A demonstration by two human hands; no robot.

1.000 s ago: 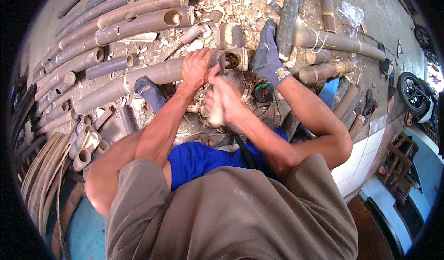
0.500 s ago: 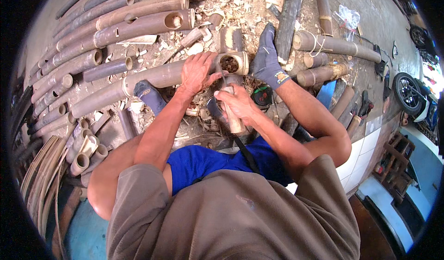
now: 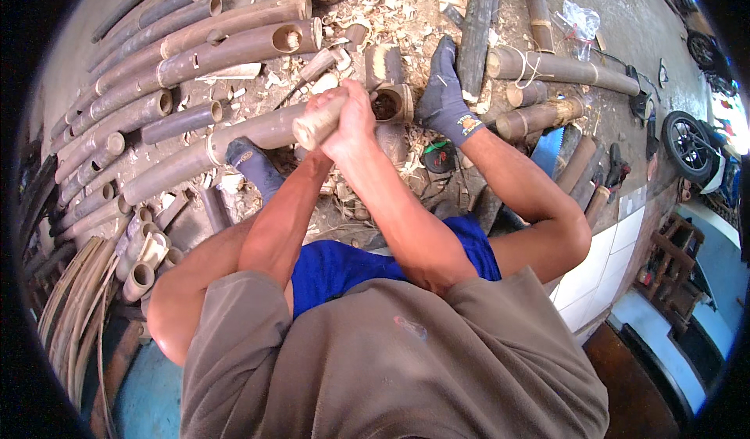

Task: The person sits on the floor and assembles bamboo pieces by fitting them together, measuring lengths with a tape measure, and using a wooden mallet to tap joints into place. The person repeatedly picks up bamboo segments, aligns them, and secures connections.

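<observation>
A long brown bamboo pole [image 3: 258,130] lies across the ground in front of me, its carved-out end near my right foot. Dark crumbly bits show inside that opening. My right hand [image 3: 355,126] is wrapped around the thick pale handle of a bladed tool [image 3: 318,125], the handle's butt pointing toward me and left. The tool's blade is hidden from view. Under and behind it, my left hand [image 3: 331,92] is at the pole, largely covered by the right hand and handle. My forearms cross close together.
Several bamboo poles [image 3: 226,52] lie side by side at the left. Wood shavings litter the ground. My socked feet [image 3: 444,95] brace around the work. A tape measure [image 3: 440,158], a blue saw blade [image 3: 548,151] and a roped bamboo piece [image 3: 566,72] lie rightward.
My right hand has swung up and left with the bladed tool, from beside the pole's end to over my left hand. The handle has turned leftward. The view has shifted slightly.
</observation>
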